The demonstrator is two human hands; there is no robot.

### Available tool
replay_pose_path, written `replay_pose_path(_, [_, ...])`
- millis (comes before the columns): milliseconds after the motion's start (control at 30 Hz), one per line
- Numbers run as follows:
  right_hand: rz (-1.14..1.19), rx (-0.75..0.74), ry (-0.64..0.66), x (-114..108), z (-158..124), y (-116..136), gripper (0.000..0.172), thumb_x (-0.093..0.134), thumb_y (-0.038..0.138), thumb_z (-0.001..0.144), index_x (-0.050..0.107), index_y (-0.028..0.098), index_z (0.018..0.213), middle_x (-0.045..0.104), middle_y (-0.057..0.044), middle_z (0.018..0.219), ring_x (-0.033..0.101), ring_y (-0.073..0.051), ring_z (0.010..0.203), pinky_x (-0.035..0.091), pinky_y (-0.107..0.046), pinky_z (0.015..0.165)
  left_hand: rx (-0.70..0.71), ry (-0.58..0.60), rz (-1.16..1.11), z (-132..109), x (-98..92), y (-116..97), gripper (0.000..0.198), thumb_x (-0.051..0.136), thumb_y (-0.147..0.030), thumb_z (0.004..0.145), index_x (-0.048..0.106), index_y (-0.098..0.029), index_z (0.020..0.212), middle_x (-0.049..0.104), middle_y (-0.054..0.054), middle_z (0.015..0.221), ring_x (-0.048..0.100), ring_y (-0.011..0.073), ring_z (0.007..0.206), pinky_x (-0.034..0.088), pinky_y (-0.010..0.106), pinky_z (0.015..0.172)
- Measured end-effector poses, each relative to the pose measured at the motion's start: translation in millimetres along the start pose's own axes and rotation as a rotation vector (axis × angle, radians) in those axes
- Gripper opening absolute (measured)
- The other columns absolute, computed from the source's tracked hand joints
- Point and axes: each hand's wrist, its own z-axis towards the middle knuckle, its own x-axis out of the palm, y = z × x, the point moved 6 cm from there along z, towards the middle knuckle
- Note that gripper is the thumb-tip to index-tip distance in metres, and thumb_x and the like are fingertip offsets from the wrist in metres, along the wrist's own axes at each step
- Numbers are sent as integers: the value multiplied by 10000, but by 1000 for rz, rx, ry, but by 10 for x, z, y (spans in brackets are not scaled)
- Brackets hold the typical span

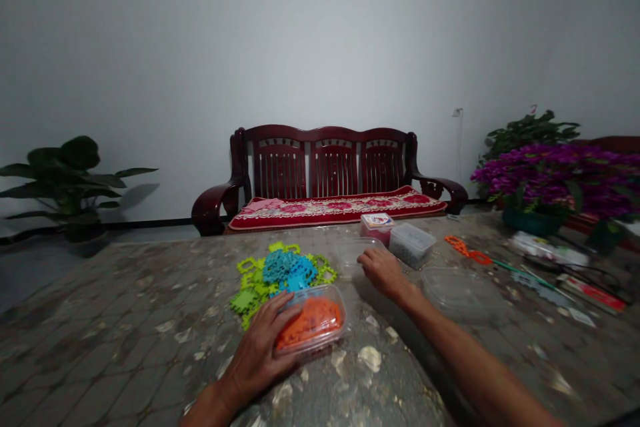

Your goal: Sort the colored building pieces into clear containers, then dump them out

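My left hand grips the left end of a clear plastic container filled with orange pieces, its fingers and thumb around the side. Whether a lid covers this container I cannot tell. Farther off, my right hand has curled fingers at the near right edge of a clear plastic lid lying on the table; its thumb is mostly hidden. Just beyond the left hand lies a pile of green pieces and blue pieces with notched edges.
A small box with red contents and a grey-filled clear box stand behind my right hand. Another clear container or lid lies right of my forearm. Linked orange pieces and purple flowers are at the right of the patterned table.
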Motion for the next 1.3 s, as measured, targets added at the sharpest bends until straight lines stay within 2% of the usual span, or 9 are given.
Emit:
replay_pose_path(200, [-95, 30, -372, -727, -545, -416, 201, 548, 102, 918, 711, 214, 953, 695, -51, 873, 588, -182, 828, 354, -291, 725, -23, 12, -6, -50, 72, 89, 571, 732, -442, 853, 591, -309, 1390, 587, 91, 1455, 577, 321, 1309, 509, 486, 1080])
replay_pose_path(367, [-202, 139, -300, -956, -1141, -980, 196, 571, 103, 868, 710, 223, 936, 704, -52, 905, 604, -198, 844, 370, -304, 752, -33, 23, -3, -63, 99, 117, 562, 718, -385, 859, 580, -298, 1396, 573, 96, 1466, 574, 322, 1316, 509, 501, 1082])
replay_pose_path(533, [-261, 168, -230, -851, -1504, -1224, 220, 565, 85, 834, 705, 233, 919, 719, -53, 942, 622, -206, 876, 371, -319, 762, -61, 37, -41, -66, 131, 156, 563, 715, -373, 852, 580, -307, 1395, 544, 87, 1495, 556, 313, 1340, 497, 478, 1102])
replay_pose_path(767, [-213, 173, -113, -674, -1670, -1326, 254, 553, 99, 815, 718, 240, 947, 732, -54, 983, 648, -217, 902, 417, -354, 822, -114, 49, -69, -38, 117, 147, 525, 701, -346, 841, 617, -277, 1355, 564, 107, 1473, 578, 317, 1315, 495, 497, 1101])
replay_pose_path(867, [-191, 183, -154, -753, -1680, -1228, 354, 571, 123, 800, 711, 236, 1105, 724, -83, 1094, 638, -253, 1013, 441, -387, 866, -117, 59, -85, -30, 118, 140, 549, 712, -344, 843, 595, -281, 1376, 554, 107, 1483, 573, 320, 1322, 492, 499, 1102])
replay_pose_path(967, [-140, 98, -199, -790, -1548, -928, 386, 568, 139, 844, 691, 243, 1194, 708, -92, 1189, 605, -270, 1119, 442, -423, 952, -123, 49, -99, -29, 121, 136, 592, 705, -323, 858, 539, -285, 1425, 525, 114, 1507, 547, 329, 1349, 478, 522, 1111])
replay_pose_path(1067, [-119, -29, -188, -653, -1338, -632, 349, 538, 78, 852, 731, 252, 1085, 708, -77, 1232, 569, -275, 1228, 378, -481, 1092, -150, 53, -108, -28, 144, 121, 656, 726, -337, 854, 492, -267, 1463, 488, 142, 1529, 513, 349, 1378, 466, 546, 1117])
replay_pose_path(1133, [-139, -98, -134, -479, -1238, -563, 297, 553, 45, 814, 749, 234, 934, 736, -74, 1159, 568, -288, 1255, 317, -529, 1160, -187, 58, -121, -21, 169, 110, 721, 742, -364, 851, 446, -254, 1499, 454, 162, 1550, 485, 361, 1402, 455, 557, 1124])
replay_pose_path(1300, [-190, -154, -66, -205, -1255, -736, 249, 578, 6, 735, 688, 218, 662, 737, -64, 801, 655, -295, 1136, 250, -576, 1213, -275, 83, -148, 22, 232, 93, 777, 754, -370, 855, 399, -233, 1532, 378, 193, 1587, 446, 372, 1430, 449, 568, 1127])
